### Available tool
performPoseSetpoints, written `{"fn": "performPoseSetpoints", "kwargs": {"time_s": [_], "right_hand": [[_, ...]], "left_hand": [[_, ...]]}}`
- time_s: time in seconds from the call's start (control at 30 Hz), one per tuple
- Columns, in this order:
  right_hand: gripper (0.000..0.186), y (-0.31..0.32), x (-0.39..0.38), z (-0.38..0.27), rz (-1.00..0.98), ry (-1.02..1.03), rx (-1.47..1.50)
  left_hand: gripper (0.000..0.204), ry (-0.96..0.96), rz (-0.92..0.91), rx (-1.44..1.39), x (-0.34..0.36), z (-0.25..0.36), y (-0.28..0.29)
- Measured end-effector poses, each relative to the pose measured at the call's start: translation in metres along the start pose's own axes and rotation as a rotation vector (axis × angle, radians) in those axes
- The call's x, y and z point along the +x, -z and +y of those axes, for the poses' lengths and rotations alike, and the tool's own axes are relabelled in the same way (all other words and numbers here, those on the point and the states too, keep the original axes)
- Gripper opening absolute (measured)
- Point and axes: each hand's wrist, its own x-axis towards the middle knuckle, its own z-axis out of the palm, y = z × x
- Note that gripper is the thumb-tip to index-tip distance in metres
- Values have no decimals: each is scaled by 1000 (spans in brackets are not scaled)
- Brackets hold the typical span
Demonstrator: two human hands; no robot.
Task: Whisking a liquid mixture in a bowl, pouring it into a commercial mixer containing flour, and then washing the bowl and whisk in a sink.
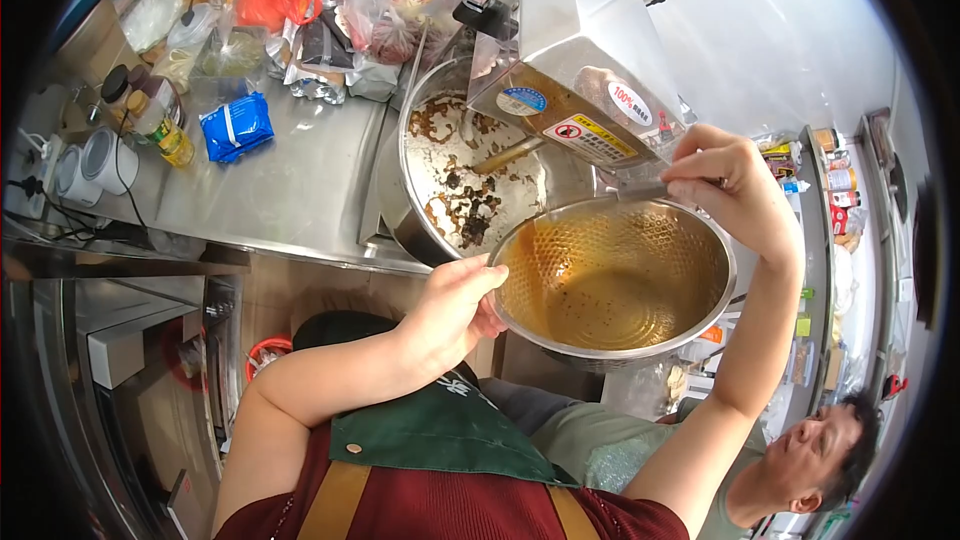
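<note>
Past the front edge of the bench (300, 190), beside a pot (398, 205) holding dark scraps (475, 208), a dimpled bowl (670, 250) coated in amber liquid (605, 305) has the left hand (452, 308)'s fingers clamped on its rim, the right hand (722, 188)'s pinching a flat grey tool (640, 192).

Bowl (685, 252): glossy, dimpled metal; counter (310, 180): smooth metal; apron (425, 445): cloth.
</note>
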Motion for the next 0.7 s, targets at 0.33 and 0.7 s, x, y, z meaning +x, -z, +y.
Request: {"fn": "performPoseSetpoints", "kwargs": {"time_s": [0.33,0.7], "right_hand": [[9,-7,-4,7,6,45,44],[11,-8,-13,10,-54,83,15]], "left_hand": [[9,-20,-42,-17,8,-7,11],[8,-29,-17,4,6,-2,7]]}}
